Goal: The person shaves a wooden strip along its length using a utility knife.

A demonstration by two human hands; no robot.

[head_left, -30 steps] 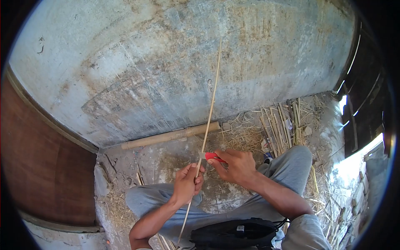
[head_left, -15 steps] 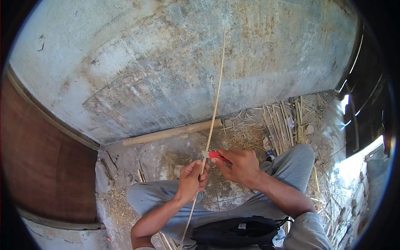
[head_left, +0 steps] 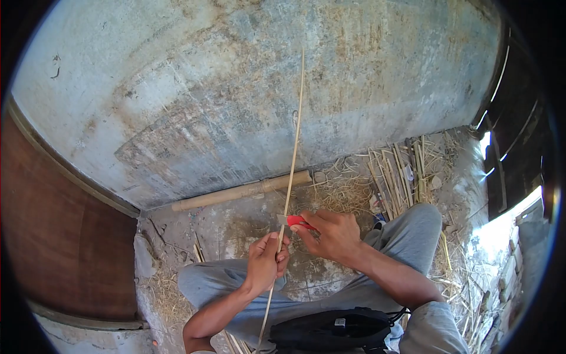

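Note:
A long, thin pale strip (head_left: 296,135) rises in front of the wall and runs down between my legs. My left hand (head_left: 266,259) is closed around it, the thumb and fingers pinching it low down. In my right hand (head_left: 330,235) is a red-handled knife (head_left: 299,222), gripped by the handle. Its short flat blade lies against the strip just above my left fingers.
A thick bamboo pole (head_left: 243,192) lies along the base of the stained wall (head_left: 236,88). Split sticks (head_left: 401,180) and curly shavings (head_left: 342,194) are on the floor at the right. A black bag (head_left: 324,330) rests on my lap; a brown panel (head_left: 65,230) stands left.
The strip's upper end has swung left from where it was half a second ago. Both hands and the knife have shifted slightly left with it, grips unchanged.

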